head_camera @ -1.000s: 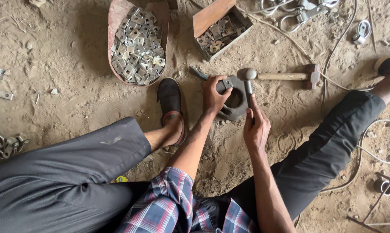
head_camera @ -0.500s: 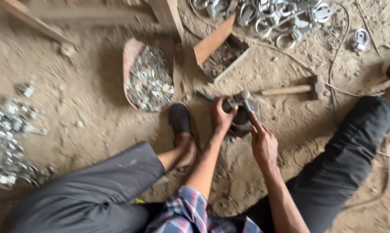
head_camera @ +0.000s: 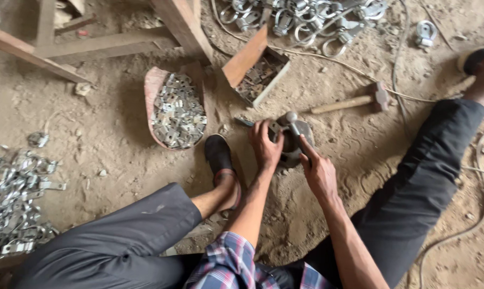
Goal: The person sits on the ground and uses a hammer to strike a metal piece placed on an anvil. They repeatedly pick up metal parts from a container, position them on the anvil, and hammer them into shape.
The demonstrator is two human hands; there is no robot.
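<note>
Metal block [head_camera: 298,140] under left hand [head_camera: 264,147]; hammer [head_camera: 294,128] gripped in right hand [head_camera: 318,172].

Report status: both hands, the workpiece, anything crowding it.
Left hand grips small metal piece on round block. Right hand holds ball-headed tool upright. Hammer lies apart.

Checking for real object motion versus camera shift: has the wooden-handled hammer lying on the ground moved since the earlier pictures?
No. The hammer lies in the same spot right of the metal block, head pointing away from it; only the camera view shifted.
</note>
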